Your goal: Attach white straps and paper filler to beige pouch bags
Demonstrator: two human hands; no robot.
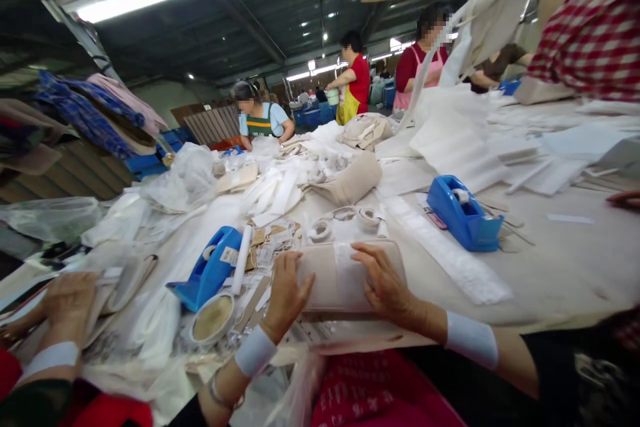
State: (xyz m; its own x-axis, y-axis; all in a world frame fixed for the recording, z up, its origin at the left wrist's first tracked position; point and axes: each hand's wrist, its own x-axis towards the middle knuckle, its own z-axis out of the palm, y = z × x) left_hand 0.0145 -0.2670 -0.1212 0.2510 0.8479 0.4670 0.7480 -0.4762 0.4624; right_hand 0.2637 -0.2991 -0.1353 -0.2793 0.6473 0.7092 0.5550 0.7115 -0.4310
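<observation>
Two hands on a folded beige fabric bundle [345, 277]

Left hand [286, 293] and right hand [387, 283] press flat, grip loose; bundle seems soft, light, best pinched at side edges on the desk [550, 267].

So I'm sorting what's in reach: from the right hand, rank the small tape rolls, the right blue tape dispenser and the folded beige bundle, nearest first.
From the right hand:
1. Small tape rolls, just beyond it.
2. Right blue tape dispenser, to its right.
3. Folded beige bundle, farther up the table.

Left hand [286, 293] and right hand [384, 283] lie flat, fingers spread, wrists banded.
</observation>
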